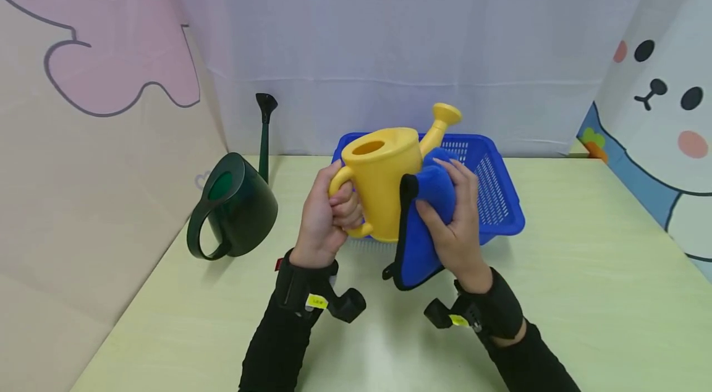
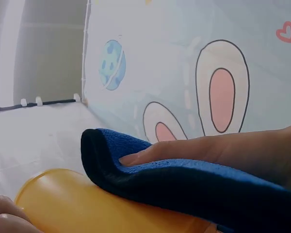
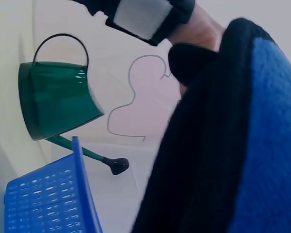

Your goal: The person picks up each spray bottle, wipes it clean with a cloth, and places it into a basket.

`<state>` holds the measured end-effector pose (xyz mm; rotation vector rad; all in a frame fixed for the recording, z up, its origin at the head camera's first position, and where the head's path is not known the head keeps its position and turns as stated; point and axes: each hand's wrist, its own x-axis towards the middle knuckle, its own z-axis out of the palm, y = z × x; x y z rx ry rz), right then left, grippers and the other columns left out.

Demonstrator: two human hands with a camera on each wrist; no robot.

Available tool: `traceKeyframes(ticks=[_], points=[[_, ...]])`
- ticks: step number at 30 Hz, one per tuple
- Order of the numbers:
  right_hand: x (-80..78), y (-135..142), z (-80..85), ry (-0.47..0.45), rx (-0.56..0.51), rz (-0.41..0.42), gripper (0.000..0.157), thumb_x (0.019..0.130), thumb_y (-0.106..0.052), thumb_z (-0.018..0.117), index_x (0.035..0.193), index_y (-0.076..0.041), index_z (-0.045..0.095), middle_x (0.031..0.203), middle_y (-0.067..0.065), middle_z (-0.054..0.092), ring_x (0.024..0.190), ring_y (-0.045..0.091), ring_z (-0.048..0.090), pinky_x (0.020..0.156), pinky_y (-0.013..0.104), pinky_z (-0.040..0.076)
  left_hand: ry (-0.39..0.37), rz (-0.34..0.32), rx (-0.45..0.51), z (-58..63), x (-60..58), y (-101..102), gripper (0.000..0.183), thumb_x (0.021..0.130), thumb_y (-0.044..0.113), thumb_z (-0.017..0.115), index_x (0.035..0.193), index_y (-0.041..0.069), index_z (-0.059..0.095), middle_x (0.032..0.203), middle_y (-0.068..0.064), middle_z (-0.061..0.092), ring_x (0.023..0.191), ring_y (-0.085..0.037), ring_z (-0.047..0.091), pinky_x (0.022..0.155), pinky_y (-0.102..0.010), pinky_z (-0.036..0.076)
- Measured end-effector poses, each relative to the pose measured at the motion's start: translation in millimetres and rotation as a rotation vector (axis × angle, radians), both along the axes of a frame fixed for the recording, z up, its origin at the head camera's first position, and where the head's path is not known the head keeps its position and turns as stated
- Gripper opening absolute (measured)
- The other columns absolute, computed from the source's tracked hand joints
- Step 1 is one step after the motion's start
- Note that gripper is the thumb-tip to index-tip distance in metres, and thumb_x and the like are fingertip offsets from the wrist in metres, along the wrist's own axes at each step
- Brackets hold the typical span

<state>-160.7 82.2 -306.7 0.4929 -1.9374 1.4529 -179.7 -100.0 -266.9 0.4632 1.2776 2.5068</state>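
My left hand (image 1: 328, 213) grips the handle of a yellow watering can (image 1: 384, 188), holding it upright with its spout pointing to the back right. In my right hand (image 1: 458, 225) is a folded blue cloth (image 1: 425, 231) with black edging, pinched between thumb and fingers. The cloth lies against the right side of the can. The left wrist view shows the cloth (image 2: 184, 165) over the yellow surface (image 2: 102, 199), with the right thumb pressing on it. In the right wrist view the cloth (image 3: 276, 141) fills the right side and hides the can.
Behind the yellow can, a blue perforated basket (image 1: 500, 213) stands on the pale table (image 1: 584, 293). A dark green watering can (image 1: 245, 213) is at the left, its spout toward the back. White cloth hangs behind the table, with printed panels on both sides.
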Motion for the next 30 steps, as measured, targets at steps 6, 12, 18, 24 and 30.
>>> traceKeyframes(ticks=[6, 12, 18, 24, 30], points=[[1.4, -12, -8.5, 0.103, 0.086, -0.114, 0.065, 0.085, -0.050, 0.054, 0.128, -0.003, 0.041, 0.132, 0.022, 0.030, 0.119, 0.032, 0.038, 0.092, 0.057, 0.038, -0.002, 0.030, -0.030, -1.4, -0.7, 3, 0.053, 0.099, 0.033, 0.025, 0.048, 0.021, 0.031, 0.039, 0.013, 0.033, 0.032, -0.004, 0.027, 0.040, -0.023, 0.012], [4.2, -27, -14.9, 0.335, 0.237, -0.324, 0.061, 0.083, -0.052, 0.055, 0.120, -0.004, 0.048, 0.127, 0.024, 0.036, 0.116, 0.039, 0.036, 0.095, 0.053, 0.033, -0.032, 0.058, -0.031, -1.5, 0.4, 5, 0.051, 0.099, 0.035, 0.028, 0.050, 0.021, 0.031, 0.042, 0.013, 0.033, 0.033, -0.003, 0.025, 0.038, -0.018, 0.015], [7.3, -35, -17.3, 0.443, 0.327, -0.408, 0.055, 0.085, -0.048, 0.054, 0.118, -0.005, 0.049, 0.125, 0.024, 0.038, 0.113, 0.040, 0.035, 0.092, 0.054, 0.031, -0.068, 0.073, -0.022, -1.2, 1.8, 6, 0.049, 0.099, 0.037, 0.030, 0.053, 0.021, 0.033, 0.045, 0.013, 0.034, 0.035, -0.003, 0.027, 0.038, -0.015, 0.019], [5.1, -31, -15.5, 0.452, 0.351, -0.390, 0.056, 0.085, -0.050, 0.054, 0.118, -0.005, 0.049, 0.125, 0.023, 0.038, 0.114, 0.040, 0.036, 0.093, 0.055, 0.032, -0.049, 0.070, -0.006, -0.9, 1.3, 5, 0.050, 0.099, 0.036, 0.029, 0.052, 0.020, 0.033, 0.044, 0.014, 0.033, 0.034, -0.002, 0.026, 0.038, -0.015, 0.016], [1.2, -23, -12.6, 0.338, 0.224, -0.277, 0.061, 0.083, -0.053, 0.055, 0.119, -0.003, 0.048, 0.126, 0.024, 0.036, 0.116, 0.037, 0.037, 0.094, 0.052, 0.034, -0.019, 0.050, -0.013, 1.1, 0.6, 4, 0.051, 0.099, 0.034, 0.027, 0.049, 0.021, 0.032, 0.042, 0.013, 0.033, 0.033, -0.003, 0.027, 0.038, -0.018, 0.015]])
